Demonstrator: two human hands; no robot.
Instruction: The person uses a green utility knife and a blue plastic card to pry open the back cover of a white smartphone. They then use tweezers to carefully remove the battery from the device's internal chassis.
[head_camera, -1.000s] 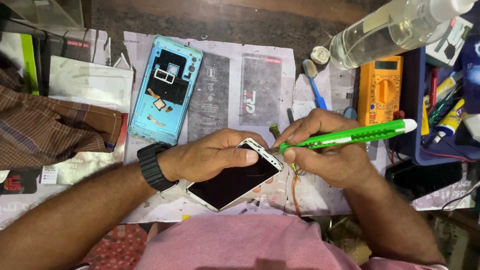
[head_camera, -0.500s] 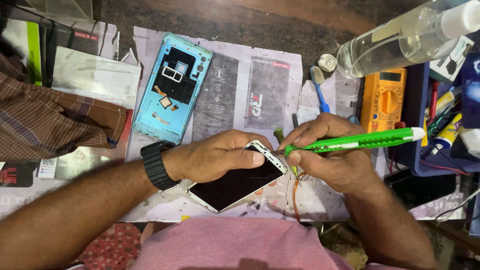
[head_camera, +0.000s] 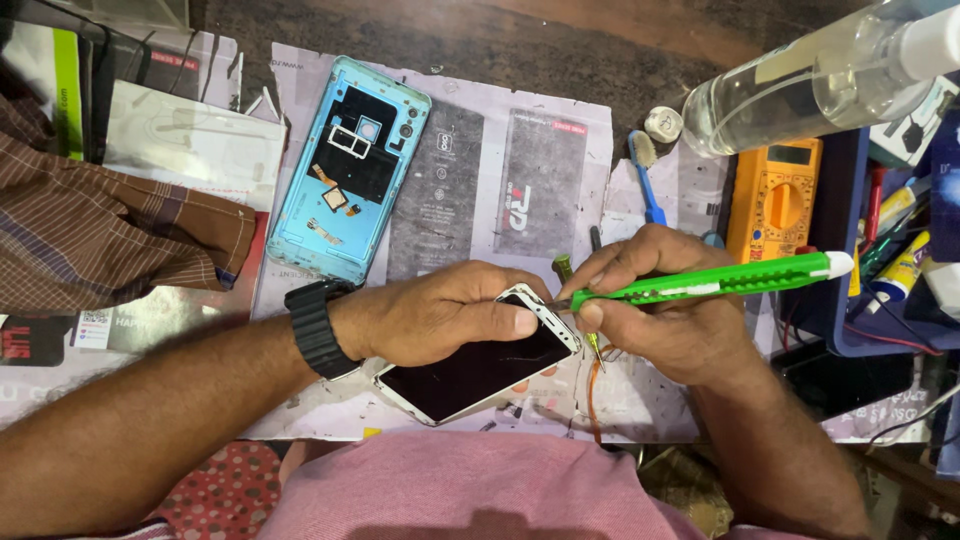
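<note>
The left hand (head_camera: 440, 315) stays clamped over the white phone (head_camera: 480, 362), thumb on its top corner. The right hand (head_camera: 670, 310), closed around the green knife (head_camera: 715, 283), has brought the blade tip against that corner, so prying at the screen edge looks underway. The blue frame (head_camera: 345, 170) lies beyond the left hand.

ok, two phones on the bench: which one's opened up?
The light blue phone body lying apart, its insides exposed. The white phone under the left hand shows an intact dark screen.
</note>
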